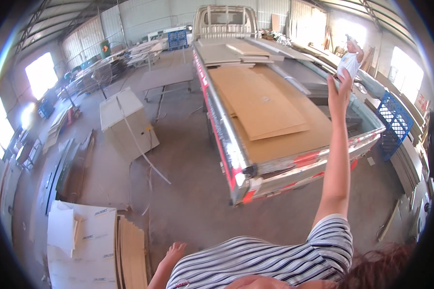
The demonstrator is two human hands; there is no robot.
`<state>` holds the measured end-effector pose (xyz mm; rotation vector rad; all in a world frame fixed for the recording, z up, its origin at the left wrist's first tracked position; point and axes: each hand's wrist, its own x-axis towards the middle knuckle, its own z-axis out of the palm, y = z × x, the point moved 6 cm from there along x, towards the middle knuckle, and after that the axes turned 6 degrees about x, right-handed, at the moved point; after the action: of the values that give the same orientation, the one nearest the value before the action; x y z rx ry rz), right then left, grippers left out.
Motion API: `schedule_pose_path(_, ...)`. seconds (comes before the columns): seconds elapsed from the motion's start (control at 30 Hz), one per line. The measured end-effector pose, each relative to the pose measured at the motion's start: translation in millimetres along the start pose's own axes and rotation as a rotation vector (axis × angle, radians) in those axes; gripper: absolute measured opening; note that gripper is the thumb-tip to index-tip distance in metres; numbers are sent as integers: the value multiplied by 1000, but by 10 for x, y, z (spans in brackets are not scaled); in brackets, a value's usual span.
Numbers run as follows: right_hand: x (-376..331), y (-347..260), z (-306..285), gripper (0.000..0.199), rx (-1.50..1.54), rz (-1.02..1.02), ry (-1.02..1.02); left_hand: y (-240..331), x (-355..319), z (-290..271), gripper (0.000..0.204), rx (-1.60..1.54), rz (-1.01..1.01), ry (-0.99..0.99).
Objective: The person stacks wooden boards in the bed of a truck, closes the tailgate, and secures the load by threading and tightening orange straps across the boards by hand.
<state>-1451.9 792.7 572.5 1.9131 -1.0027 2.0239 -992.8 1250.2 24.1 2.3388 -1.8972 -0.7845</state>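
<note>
My right arm reaches up and forward, with my right hand point(340, 95) raised, fingers apart and nothing in it. In the picture it overlaps the rear right part of a flatbed truck point(223, 137); I cannot tell that it touches anything. Brown boards point(263, 98) lie loosely stacked on the truck bed, the top ones askew. Low by my side hangs my left hand point(175, 253), fingers loosely extended, holding nothing. Nearest to it is a stack of boards point(130, 250) with white printed sheets point(94, 241) against it.
A white cabinet point(125, 123) with a pale strip over it stands left of the truck, near a low table point(166, 77). Another person point(349, 62) is beyond the truck's right side. A blue lattice crate point(394, 123) and piled panels point(407, 161) line the right.
</note>
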Motion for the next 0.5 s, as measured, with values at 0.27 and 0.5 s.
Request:
schedule_pose_path(0.27, -285, -587, 2009, 64, -160, 177, -1110, 37, 663, -1149, 58, 21, 288, 72)
schedule_pose_path(0.5, 334, 99, 3341, 47, 166, 174, -730, -254, 1711, -2001, 56, 109, 400, 94)
